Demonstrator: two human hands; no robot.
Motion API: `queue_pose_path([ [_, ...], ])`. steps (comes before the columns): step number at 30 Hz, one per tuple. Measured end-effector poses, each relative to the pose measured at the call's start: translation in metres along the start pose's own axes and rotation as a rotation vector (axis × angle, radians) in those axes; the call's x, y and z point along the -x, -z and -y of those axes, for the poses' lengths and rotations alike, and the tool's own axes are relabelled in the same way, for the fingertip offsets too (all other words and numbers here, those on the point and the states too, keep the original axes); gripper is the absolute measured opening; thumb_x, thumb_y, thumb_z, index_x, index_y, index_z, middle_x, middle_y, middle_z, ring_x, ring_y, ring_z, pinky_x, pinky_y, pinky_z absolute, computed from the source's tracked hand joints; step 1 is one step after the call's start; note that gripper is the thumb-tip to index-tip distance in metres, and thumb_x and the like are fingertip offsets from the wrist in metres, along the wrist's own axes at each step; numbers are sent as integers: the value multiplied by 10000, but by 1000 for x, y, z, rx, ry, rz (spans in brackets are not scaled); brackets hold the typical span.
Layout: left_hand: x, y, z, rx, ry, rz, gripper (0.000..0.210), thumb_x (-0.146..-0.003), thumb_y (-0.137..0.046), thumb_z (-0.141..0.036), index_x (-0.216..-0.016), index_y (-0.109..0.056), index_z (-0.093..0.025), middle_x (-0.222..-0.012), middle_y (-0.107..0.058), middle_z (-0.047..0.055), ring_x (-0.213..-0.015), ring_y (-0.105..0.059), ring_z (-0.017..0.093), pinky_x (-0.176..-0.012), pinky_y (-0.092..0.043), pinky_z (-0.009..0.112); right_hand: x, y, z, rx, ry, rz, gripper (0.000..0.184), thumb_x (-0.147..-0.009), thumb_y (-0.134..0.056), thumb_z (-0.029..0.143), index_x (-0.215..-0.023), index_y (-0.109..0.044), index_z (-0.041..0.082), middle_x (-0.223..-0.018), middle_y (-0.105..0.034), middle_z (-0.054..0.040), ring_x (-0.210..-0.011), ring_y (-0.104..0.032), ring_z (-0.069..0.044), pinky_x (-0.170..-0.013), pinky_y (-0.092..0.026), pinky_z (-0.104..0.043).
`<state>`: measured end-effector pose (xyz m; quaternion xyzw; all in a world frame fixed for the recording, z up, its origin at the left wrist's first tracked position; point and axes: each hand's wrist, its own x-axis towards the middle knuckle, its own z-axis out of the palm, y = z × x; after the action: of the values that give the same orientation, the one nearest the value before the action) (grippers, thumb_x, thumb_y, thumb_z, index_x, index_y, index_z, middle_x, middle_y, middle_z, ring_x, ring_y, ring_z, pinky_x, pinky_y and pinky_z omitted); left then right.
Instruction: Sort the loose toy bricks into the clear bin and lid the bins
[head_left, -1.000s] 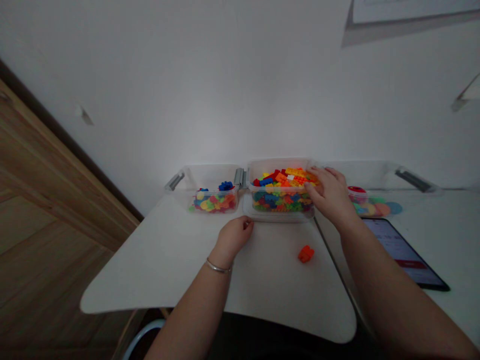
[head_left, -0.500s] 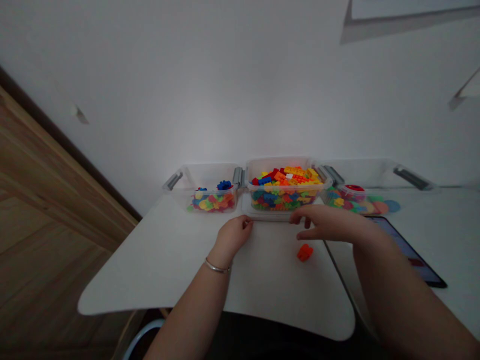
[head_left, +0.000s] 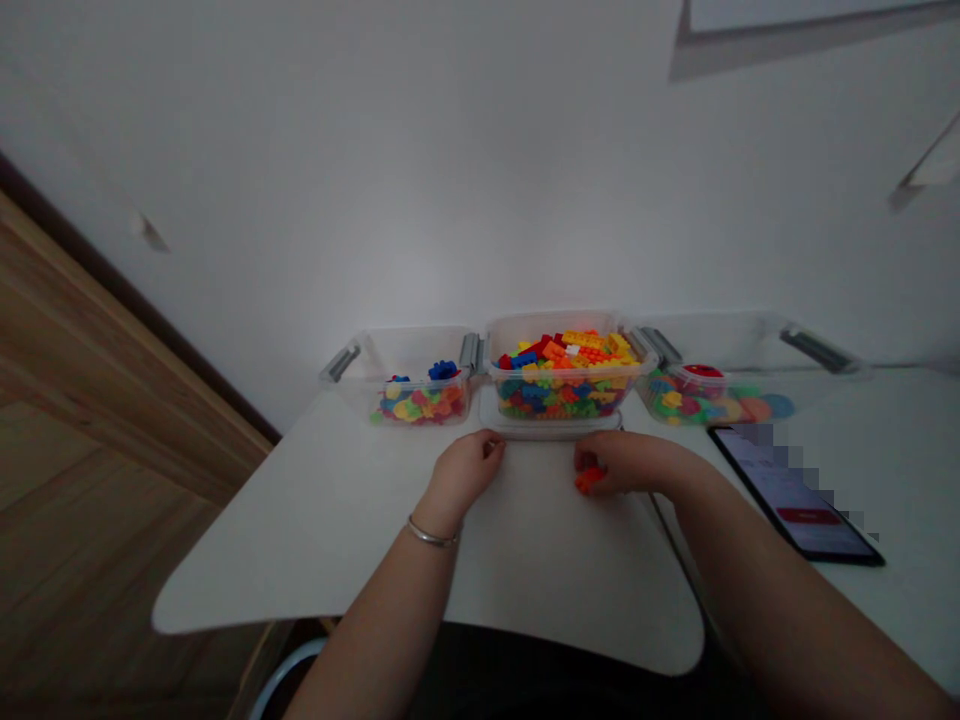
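My right hand (head_left: 611,462) is closed with its fingers round a small orange-red plastic toy piece (head_left: 590,480), whose exact kind I cannot make out. It is low over the white table (head_left: 517,570), in front of the middle box. My left hand (head_left: 470,465) rests on the table, its fingers curled together; anything inside them is hidden. Just beyond both hands lies a pale lid (head_left: 551,432), under a clear box (head_left: 495,375) heaped with toy building bricks (head_left: 574,352) in red, yellow, orange, blue and green.
A clear box (head_left: 382,350) at left holds colourful pieces with blue ones on top. Another clear box (head_left: 757,345) at right contains coloured discs and a red round item (head_left: 703,372). A tablet (head_left: 780,490) with a lit screen lies right of my right forearm. The wall stands behind.
My right hand has come down and closed on the orange-red toy piece, which has moved slightly left and away from me. My left hand has stayed in place.
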<state>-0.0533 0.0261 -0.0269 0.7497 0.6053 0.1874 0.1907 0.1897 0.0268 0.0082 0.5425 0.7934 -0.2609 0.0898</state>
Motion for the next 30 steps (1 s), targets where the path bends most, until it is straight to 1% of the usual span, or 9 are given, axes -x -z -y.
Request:
queue_pose_path([
  [3, -2, -4, 1, 56, -78, -5, 241, -884, -489, -244, -968, -702, -171, -947, -734, 88, -866, -665, 218, -755, -472, 302, -11, -4, 0, 13, 110, -154, 215, -776, -599, 276, -923, -707, 163, -972, -717, -112, -863, -649, -246, -743, -468, -329],
  [6, -3, -11, 3, 109, -179, -42, 229, -877, -511, -240, -980, -702, -166, -959, -716, 85, -877, -650, 209, -793, -481, 310, -20, -10, 1, -16, 172, -241, 207, -812, -565, 282, -901, -709, 164, -948, -721, -113, -841, -648, -236, -732, -462, -319],
  [10, -3, -18, 1, 174, -281, -52, 218, -859, -580, -262, -1018, -698, -171, -948, -693, 76, -822, -629, 189, -774, -493, 306, -28, -19, 3, -72, 247, -341, 219, -826, -585, 340, -897, -701, 168, -927, -719, -105, -824, -643, -235, -708, -457, -317],
  [15, -2, -26, -5, 152, -379, -29, 231, -810, -684, -267, -1025, -704, -185, -1020, -678, 83, -955, -616, 223, -890, -481, 352, -33, -26, 9, -134, 313, -342, 248, -743, -636, 195, -986, -682, 172, -959, -713, -92, -829, -638, -219, -721, -456, -308],
  [21, -4, -29, -5, 48, -427, -12, 193, -802, -678, -209, -990, -715, -188, -1033, -674, 84, -981, -613, 229, -906, -484, 364, -27, -21, 12, -153, 330, -350, 193, -744, -632, 176, -936, -643, 177, -908, -703, -74, -791, -632, -205, -686, -461, -304],
  [23, -4, -28, -5, 29, -433, -10, 152, -806, -666, -199, -949, -716, -190, -1015, -681, 74, -967, -615, 222, -901, -485, 356, -23, -17, 10, -203, 359, -384, 208, -744, -635, 175, -951, -620, 190, -878, -698, -53, -749, -630, -181, -661, -468, -290],
  [26, -3, -26, -6, 16, -426, -2, 109, -802, -655, -174, -891, -716, -188, -972, -688, 61, -936, -619, 210, -890, -485, 343, -18, -12, 6, -315, 445, -584, 195, -782, -621, 227, -973, -586, 208, -884, -690, -43, -707, -626, -158, -598, -474, -272],
  [27, -3, -26, -6, 12, -420, 2, 104, -799, -653, -167, -880, -715, -187, -959, -689, 58, -928, -619, 208, -885, -485, 339, -16, -10, 4, -338, 487, -704, 173, -795, -615, 247, -962, -578, 216, -916, -690, -51, -738, -633, -164, -590, -477, -273],
  [30, -2, -24, -6, 1, -411, 9, 95, -801, -645, -165, -864, -712, -186, -944, -696, 54, -925, -620, 205, -887, -483, 335, -11, -2, -1, -311, 565, -1175, 122, -803, -631, 285, -886, -557, 235, -951, -691, -61, -856, -646, -200, -649, -500, -315],
])
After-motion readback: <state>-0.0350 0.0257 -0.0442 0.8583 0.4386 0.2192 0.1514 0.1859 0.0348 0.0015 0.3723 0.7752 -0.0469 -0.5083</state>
